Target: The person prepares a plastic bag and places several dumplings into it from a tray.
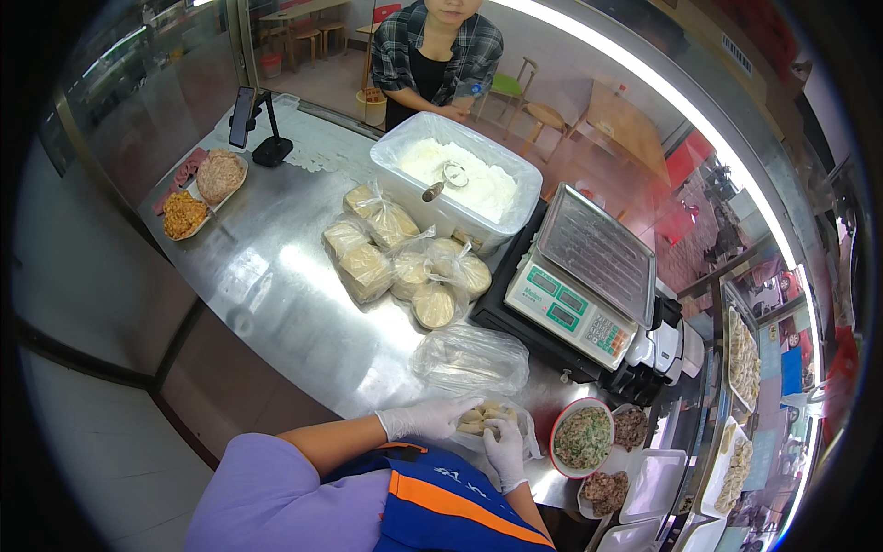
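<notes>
A clear plastic bag (530,435) lies open at the counter's near edge with several pale dumplings (483,414) inside. My left hand (429,417), in a white glove, rests at the bag's left side, its fingers reaching over the rim; whether it grips the bag I cannot tell. Over the bag's right side is my right hand (506,452), also gloved, with its fingertips at the dumplings; whether it holds one is unclear. Just beyond lies another clear plastic bag (472,359). To the right stands a red-rimmed bowl (583,437) of green-flecked filling.
Bagged dough wrappers (365,269) lie mid-counter, before a white tub (476,231) of flour with a scoop (453,175). A Meilen scale (569,303) stands right, a phone on a stand (243,117) and a plate of fillings (238,186) far left. A person (438,55) stands behind the glass.
</notes>
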The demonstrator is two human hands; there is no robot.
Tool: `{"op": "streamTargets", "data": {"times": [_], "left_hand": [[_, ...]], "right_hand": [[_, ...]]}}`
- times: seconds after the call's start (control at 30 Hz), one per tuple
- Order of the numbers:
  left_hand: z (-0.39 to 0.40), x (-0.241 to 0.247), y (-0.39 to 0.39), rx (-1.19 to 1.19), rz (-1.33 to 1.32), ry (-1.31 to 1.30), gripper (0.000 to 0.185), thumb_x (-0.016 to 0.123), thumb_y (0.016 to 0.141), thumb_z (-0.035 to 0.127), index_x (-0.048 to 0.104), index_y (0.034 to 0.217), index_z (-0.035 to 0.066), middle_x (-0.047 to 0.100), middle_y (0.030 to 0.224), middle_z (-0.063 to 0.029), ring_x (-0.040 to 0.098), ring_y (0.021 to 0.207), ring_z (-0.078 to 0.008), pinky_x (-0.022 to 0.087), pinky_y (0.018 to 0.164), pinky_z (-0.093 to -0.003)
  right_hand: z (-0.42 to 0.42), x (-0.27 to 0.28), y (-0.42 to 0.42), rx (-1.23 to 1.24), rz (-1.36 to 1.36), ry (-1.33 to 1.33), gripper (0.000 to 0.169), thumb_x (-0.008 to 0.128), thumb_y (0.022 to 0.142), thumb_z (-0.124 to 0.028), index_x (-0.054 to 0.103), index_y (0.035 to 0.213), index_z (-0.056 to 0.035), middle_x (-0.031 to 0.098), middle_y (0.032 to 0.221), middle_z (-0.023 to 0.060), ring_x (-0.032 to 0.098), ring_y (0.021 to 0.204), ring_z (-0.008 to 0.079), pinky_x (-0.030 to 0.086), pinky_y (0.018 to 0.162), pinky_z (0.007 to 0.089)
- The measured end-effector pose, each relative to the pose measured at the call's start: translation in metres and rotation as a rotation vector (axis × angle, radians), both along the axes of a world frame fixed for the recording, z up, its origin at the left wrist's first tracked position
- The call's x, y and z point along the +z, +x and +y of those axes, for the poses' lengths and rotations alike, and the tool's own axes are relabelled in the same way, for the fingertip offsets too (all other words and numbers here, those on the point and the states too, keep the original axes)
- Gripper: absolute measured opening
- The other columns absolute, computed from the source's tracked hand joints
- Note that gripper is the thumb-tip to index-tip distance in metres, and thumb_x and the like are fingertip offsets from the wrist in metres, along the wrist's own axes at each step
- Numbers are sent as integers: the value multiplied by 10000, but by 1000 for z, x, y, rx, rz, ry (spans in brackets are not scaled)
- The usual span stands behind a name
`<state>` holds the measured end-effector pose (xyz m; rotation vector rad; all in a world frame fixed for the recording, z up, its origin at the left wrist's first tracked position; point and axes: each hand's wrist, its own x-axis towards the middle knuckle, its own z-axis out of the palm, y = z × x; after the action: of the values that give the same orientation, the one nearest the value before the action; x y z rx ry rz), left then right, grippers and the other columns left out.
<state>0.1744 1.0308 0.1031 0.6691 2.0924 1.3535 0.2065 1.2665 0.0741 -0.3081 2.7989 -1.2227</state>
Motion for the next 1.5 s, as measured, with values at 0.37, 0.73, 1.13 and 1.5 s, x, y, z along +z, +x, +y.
{"op": "streamTargets", "data": {"times": [0.37, 0.73, 1.13, 1.5], "left_hand": [[0, -3, 0, -15, 6, -13, 757, 461, 828, -3, 215, 1543, -24, 363, 1513, -308, 438, 1368, -384, 353, 1142, -348], [1, -1, 0, -17, -25, -10, 759, 461, 816, -10, 226, 1537, -35, 334, 1531, -307, 389, 1407, -376, 306, 1173, -340], [2, 4, -1, -9, -89, -49, 745, 463, 826, -13, 252, 1540, -2, 415, 1465, -325, 470, 1334, -398, 371, 1119, -365], [-3, 46, -6, -24, -187, -113, 722, 485, 836, 0, 282, 1529, 6, 420, 1459, -325, 463, 1324, -427, 382, 1113, -390]], "right_hand": [[1, -4, 1, -11, -24, 8, 180, 653, 824, -86, 684, 991, -25, 647, 1151, 189, 611, 1077, 366, 491, 937, 425], [-1, 1, 1, -7, -2, 21, 165, 645, 829, -86, 692, 975, -25, 654, 1129, 184, 654, 900, 328, 535, 789, 393], [2, -3, 3, -157, -160, 58, 238, 621, 802, -63, 710, 1022, -39, 671, 792, 169, 662, 774, 304, 516, 744, 364], [7, -15, 8, -66, 85, 71, 283, 604, 729, -11, 681, 999, -47, 639, 1026, 198, 611, 998, 355, 484, 906, 428]]}}
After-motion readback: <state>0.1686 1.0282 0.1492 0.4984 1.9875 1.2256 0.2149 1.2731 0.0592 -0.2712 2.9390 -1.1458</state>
